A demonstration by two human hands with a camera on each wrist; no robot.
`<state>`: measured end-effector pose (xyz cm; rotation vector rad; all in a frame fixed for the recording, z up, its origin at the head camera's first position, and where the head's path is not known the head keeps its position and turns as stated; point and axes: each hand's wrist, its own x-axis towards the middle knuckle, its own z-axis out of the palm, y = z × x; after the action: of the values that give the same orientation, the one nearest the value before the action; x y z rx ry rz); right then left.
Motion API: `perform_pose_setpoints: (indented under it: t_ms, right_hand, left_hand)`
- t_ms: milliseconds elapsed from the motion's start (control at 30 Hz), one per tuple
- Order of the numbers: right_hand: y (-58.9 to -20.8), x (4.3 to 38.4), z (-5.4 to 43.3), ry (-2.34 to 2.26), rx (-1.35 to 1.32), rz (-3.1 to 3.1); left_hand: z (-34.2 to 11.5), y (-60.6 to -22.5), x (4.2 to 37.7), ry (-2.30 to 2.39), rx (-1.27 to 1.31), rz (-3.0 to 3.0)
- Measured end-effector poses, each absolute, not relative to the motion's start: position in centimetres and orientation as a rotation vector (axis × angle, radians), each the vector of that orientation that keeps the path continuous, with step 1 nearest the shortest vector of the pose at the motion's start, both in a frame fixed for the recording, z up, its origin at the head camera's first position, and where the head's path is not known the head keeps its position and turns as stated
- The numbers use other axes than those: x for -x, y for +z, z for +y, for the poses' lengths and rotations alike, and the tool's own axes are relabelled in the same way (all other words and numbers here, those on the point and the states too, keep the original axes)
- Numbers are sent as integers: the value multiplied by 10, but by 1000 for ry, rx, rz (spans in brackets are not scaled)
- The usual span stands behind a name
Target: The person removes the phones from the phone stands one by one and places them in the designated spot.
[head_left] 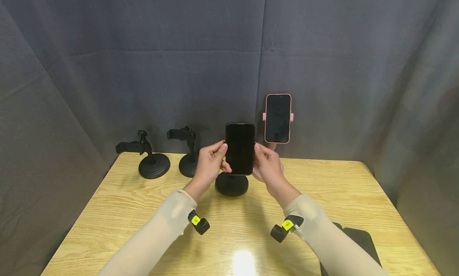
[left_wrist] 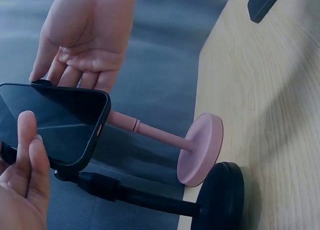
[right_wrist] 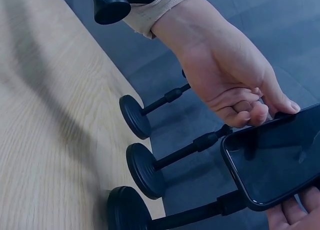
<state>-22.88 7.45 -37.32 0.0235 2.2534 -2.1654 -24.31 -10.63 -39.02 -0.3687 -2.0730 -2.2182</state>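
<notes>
Pale, smooth sleeves (head_left: pixel 150 244) are cut off by the lower edge, the right one covering part of a dark, flat object (head_left: pixel 363 242) too masked to identify. The left hand (head_left: pixel 208 162) and right hand (head_left: pixel 270 166) have their fingers clamped on opposite sides of a glossy black phone (head_left: pixel 240 148) — upright, above the round base of a black stand (head_left: pixel 231 185) whose holder is mostly hidden behind it. Beyond the right hand, a pink stand (left_wrist: pixel 202 147) bears a pink-edged phone (head_left: pixel 278 118). Leftward, two other stands (head_left: pixel 154 165) sit on the wood-grained desk (head_left: pixel 340 184) — behind them, creased grey cloth (head_left: pixel 197 69).
</notes>
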Motion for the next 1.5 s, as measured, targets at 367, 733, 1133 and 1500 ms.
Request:
perform_pose_setpoints:
  t_ms: [367,733,1133,1500]
  right_hand:
    - [-369,215,75,-2186,-38,2252]
    - [-364,200,78,-2160,36,2289]
    - [-359,185,83,-2187,95,2294]
    - [-356,175,87,-2189,149,2306]
  left_hand:
    - [-111,-390,233,-2139,416,-2079]
    - [-114,-384,220,-2104,443,-2111]
    - [-116,-381,206,-2047,582,-2106]
    - [-115,-382,198,-2110,627,-2087]
